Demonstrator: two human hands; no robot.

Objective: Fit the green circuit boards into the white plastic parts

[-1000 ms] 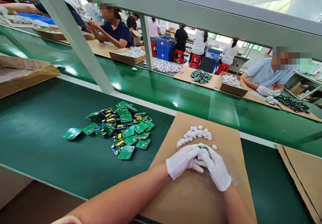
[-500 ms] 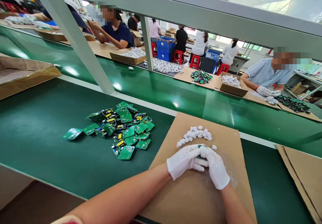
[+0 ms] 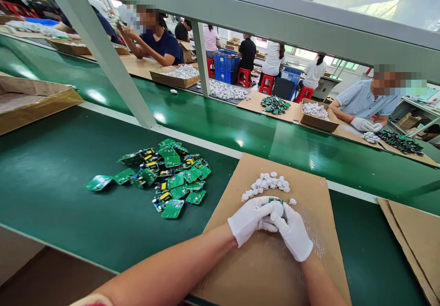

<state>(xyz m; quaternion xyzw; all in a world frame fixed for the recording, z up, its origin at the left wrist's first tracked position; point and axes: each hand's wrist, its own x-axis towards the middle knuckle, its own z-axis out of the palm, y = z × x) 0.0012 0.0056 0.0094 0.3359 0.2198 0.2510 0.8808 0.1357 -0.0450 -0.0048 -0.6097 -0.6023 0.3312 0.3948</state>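
circuit board (image 3: 276, 200) held between left hand (image 3: 252, 216) and right hand (image 3: 294, 232), fingers of both clamped on it, above cardboard sheet (image 3: 254, 264), near white pieces (image 3: 271, 180). two-handed manipulation seemingly under way; steady grip called for. compared with half-second-earlier frame, more green exposed; white item (image 3: 173, 91) shifted leftward on far belt (image 3: 240, 127).

A small green printed circuit board (image 3: 276, 200), dotted with pale marks, is held above the cardboard sheet (image 3: 264, 274) between white-gloved fingers (image 3: 264, 211) of both hands, one strip of it showing (the gloves hide the rest, including its underside).
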